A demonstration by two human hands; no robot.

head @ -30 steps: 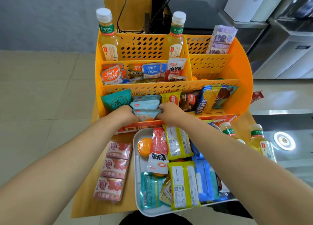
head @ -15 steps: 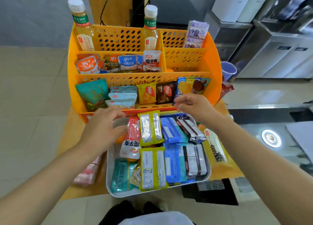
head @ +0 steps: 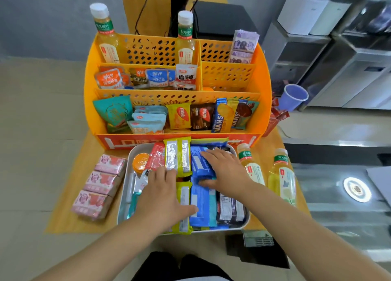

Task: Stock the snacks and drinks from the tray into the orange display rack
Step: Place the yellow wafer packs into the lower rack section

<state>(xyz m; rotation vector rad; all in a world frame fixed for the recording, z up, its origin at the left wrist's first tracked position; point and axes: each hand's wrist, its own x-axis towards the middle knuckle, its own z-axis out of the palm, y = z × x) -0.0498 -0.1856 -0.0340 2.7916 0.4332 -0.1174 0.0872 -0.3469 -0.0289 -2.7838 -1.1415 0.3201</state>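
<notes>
Reaching over the white tray [head: 127,198], both hands sit on the packed wrappers: the right hand [head: 224,170] curls its fingers and thumb round a glossy blue packet [head: 201,164], while the left hand [head: 163,198] lies flat with relaxed fingers across the yellow packets [head: 177,153], hiding what is beneath the palm. Beyond the fingertips stands the perforated orange display rack [head: 228,75], its right middle compartment mostly open. Just right of the right hand, two smooth juice bottles [head: 281,175] crowd the tray's rim; left of the left hand lie pink cartons [head: 101,181].
</notes>
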